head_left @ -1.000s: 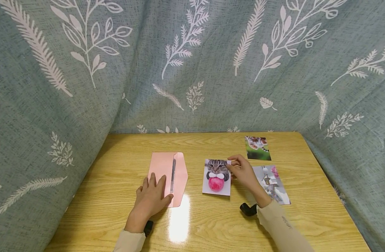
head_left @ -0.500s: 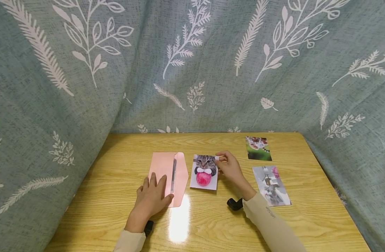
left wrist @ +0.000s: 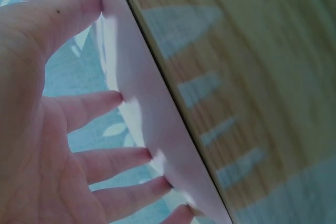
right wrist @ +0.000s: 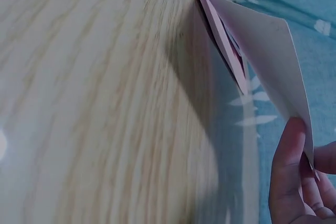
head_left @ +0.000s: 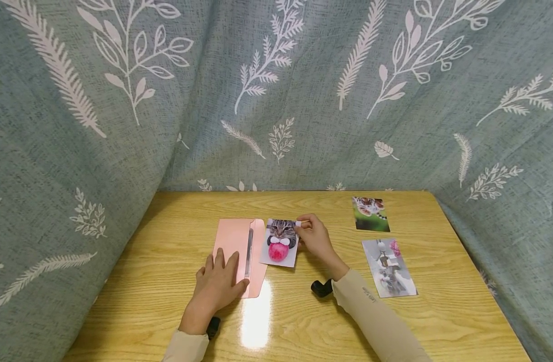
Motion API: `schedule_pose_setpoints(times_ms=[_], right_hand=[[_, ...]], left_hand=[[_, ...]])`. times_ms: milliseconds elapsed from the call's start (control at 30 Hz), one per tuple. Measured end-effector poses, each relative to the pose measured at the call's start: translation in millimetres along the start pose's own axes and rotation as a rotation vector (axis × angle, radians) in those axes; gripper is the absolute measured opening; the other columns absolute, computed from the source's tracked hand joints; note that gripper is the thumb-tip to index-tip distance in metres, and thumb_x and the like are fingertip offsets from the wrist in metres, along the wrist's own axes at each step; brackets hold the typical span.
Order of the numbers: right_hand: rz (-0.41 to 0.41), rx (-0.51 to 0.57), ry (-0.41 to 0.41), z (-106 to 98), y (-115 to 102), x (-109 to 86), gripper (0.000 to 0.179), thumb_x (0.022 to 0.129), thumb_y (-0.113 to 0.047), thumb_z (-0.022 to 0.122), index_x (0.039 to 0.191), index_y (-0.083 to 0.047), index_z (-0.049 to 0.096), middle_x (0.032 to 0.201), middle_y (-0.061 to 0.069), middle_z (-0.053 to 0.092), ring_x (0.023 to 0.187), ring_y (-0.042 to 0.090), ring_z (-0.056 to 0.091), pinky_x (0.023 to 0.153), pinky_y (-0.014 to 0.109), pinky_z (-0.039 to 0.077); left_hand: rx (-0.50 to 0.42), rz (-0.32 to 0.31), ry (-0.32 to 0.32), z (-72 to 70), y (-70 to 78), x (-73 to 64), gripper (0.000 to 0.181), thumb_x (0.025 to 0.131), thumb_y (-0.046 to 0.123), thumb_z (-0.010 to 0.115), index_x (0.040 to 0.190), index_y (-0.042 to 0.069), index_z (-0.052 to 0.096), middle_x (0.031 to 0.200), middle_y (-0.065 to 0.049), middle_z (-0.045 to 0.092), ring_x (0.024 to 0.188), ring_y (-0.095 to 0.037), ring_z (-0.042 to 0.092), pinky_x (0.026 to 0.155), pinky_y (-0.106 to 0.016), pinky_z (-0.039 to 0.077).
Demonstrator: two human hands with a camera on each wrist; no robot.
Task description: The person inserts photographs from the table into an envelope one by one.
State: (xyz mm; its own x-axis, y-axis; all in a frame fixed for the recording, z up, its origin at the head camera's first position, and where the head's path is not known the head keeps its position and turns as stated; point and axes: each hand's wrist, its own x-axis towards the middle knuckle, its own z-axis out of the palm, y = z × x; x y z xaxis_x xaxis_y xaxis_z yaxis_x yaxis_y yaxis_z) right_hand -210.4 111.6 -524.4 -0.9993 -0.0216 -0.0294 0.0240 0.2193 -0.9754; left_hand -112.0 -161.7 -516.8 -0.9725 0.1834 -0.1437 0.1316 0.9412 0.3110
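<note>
A pink envelope (head_left: 228,234) lies on the table with its flap spread to the right, and a strip of a grey card shows in its mouth. My left hand (head_left: 219,281) rests on the envelope's lower part, fingers spread and fingertips on the paper. Between thumb and fingers my right hand (head_left: 316,239) pinches the upper right edge of a cat photo (head_left: 282,246), a cat above a pink ball. The photo's left edge overlaps the envelope flap. In the right wrist view the photo (right wrist: 273,56) tilts up off the table, its far corner at the envelope (right wrist: 226,45).
A tiger photo (head_left: 371,213) lies at the back right of the wooden table (head_left: 312,332). Nearer, below it, is a grey photo with pink flowers (head_left: 389,269). A leaf-patterned curtain (head_left: 276,171) closes off the back and sides.
My right hand has carried the cat photo leftward, from beside the grey photo to over the envelope's flap. The left hand and the envelope have stayed in place.
</note>
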Motion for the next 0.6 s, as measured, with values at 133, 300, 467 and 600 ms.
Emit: schedule_pose_setpoints(times_ms=[133,300,467,600], right_hand=[[0.014,-0.002,-0.008,6.4,-0.1,1.4,0.030,0.095,-0.003,0.066,0.123,0.003,0.058,0.096,0.014,0.062,0.065,0.016,0.063,0.057,0.037,0.058],[0.022,0.017,-0.019,13.0,1.4,2.5,0.030,0.095,-0.003,0.066,0.123,0.003,0.058,0.095,0.014,0.063,0.066,0.016,0.062,0.056,0.035,0.058],[0.022,0.027,-0.037,18.9,0.7,2.2,0.030,0.095,-0.003,0.065,0.123,0.004,0.058,0.094,0.014,0.063,0.064,0.017,0.062,0.056,0.036,0.058],[0.018,0.028,-0.046,23.6,0.5,1.8,0.028,0.095,-0.002,0.065,0.121,0.004,0.058,0.093,0.014,0.062,0.063,0.020,0.063,0.055,0.036,0.058]], left_hand=[[0.001,0.004,0.008,0.1,0.3,-0.7,0.078,0.093,0.050,0.066,0.154,0.011,0.039,0.155,-0.035,0.024,0.139,-0.059,0.022,0.099,-0.075,0.029],[-0.005,0.011,0.019,-0.3,0.8,-1.8,0.077,0.092,0.049,0.067,0.153,0.010,0.040,0.154,-0.036,0.025,0.138,-0.060,0.023,0.098,-0.076,0.029],[-0.005,0.008,0.019,-0.8,1.5,-1.9,0.077,0.092,0.049,0.068,0.153,0.010,0.040,0.154,-0.036,0.025,0.138,-0.060,0.023,0.098,-0.076,0.029],[0.000,0.008,0.021,-1.0,1.9,-1.6,0.078,0.092,0.049,0.068,0.153,0.010,0.040,0.154,-0.036,0.026,0.138,-0.060,0.023,0.098,-0.076,0.029]])
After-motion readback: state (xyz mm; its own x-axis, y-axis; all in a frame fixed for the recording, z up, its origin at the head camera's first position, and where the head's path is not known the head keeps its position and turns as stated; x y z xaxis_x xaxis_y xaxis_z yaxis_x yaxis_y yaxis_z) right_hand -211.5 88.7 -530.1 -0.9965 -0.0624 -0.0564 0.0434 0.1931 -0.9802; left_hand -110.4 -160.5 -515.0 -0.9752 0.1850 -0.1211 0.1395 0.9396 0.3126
